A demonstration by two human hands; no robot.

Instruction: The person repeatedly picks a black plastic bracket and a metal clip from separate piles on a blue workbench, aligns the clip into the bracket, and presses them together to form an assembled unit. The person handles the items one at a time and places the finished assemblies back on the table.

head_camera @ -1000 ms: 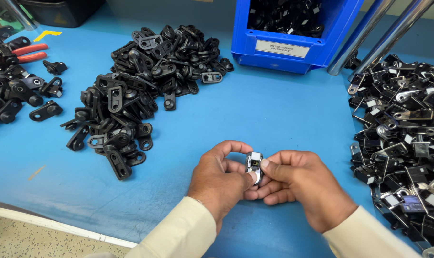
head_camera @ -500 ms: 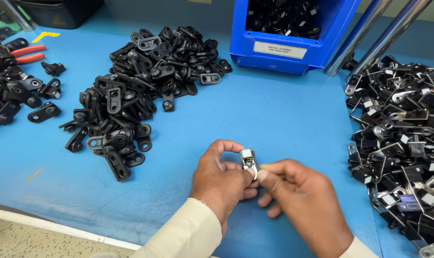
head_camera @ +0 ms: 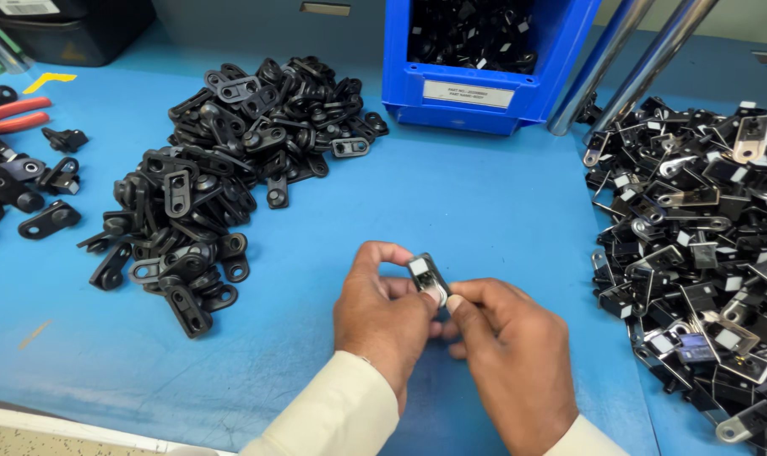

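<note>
Small black part (head_camera: 425, 277) with a pale square patch and a shiny round end sits pinched between both hands, held just above the blue tabletop (head_camera: 468, 203) near the front edge. Left hand (head_camera: 383, 317) curls around it from the left, thumb and forefinger grasping its far end. Right hand (head_camera: 506, 363) meets it from the right, thumb pressed to the shiny end, fingers folded beneath; both hands are closed on the part. Cream sleeves (head_camera: 333, 418) cover both wrists.

To the left and farther off lies a big heap of black plastic brackets (head_camera: 223, 169), with more loose brackets (head_camera: 29, 194) at the far left edge beside red-handled pliers (head_camera: 16, 114). On the right a wide pile of black-and-metal parts (head_camera: 704, 253) spreads along the tabletop edge. A blue bin (head_camera: 476, 93) holding more black parts stands at the far side, two metal tubes (head_camera: 628, 59) slanting up just right of it.
</note>
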